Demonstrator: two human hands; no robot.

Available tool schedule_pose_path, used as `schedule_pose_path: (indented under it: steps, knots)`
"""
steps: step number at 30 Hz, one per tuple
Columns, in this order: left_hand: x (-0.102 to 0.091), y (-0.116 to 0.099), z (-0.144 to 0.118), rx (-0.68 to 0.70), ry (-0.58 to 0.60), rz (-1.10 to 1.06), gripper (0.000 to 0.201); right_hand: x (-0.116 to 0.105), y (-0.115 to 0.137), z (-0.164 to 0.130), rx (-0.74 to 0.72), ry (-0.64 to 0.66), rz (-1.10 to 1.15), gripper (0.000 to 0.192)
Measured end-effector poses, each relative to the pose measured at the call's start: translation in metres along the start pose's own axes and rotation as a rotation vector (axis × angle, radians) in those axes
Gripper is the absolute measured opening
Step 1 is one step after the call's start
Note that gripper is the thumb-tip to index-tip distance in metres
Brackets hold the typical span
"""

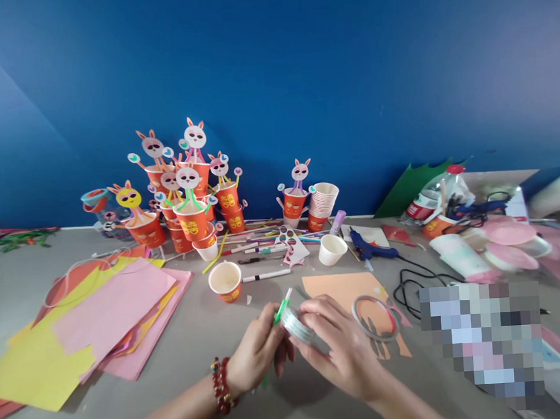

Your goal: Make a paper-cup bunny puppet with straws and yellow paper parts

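Blue wall backs a grey bench [194,354] crowded with craft stock. Near the front edge, the left hand [258,353] pinches a thin green strip [282,310], while the right hand [338,345] closes around a tape roll [300,327], held up between both hands so its edge meets the strip. Another tape ring [376,317] lies flat on orange paper [348,287] just right. Soft sheets [92,328] fan out at left. Far back, red paper cups [193,224] carry rabbit faces on stems. One open cup [225,281] stands upright ahead.
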State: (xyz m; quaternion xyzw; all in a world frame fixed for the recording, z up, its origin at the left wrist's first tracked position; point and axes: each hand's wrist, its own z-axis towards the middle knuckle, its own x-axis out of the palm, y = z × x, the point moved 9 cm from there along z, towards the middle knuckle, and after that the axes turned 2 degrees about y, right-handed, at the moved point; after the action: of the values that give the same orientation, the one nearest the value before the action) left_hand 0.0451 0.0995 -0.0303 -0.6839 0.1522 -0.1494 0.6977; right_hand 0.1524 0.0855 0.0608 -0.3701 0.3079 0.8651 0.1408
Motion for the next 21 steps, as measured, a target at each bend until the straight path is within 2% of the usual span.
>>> schedule_pose_path:
  steps: [4,8,15,21]
  knots:
    - [-0.006,-0.015,-0.001,0.099,-0.041,0.11,0.027,-0.002,0.002,0.001,-0.002,-0.041,0.01,0.011]
    - [-0.007,-0.026,-0.002,0.14,-0.039,0.156,0.032,-0.002,0.002,0.001,0.004,-0.048,-0.005,0.008]
    - [-0.01,-0.028,0.0,0.13,-0.072,0.253,0.029,0.002,0.004,0.002,-0.001,-0.049,-0.004,0.011]
    - [-0.019,-0.024,-0.003,0.115,-0.186,0.206,0.03,0.008,0.003,0.002,0.014,-0.056,-0.068,0.006]
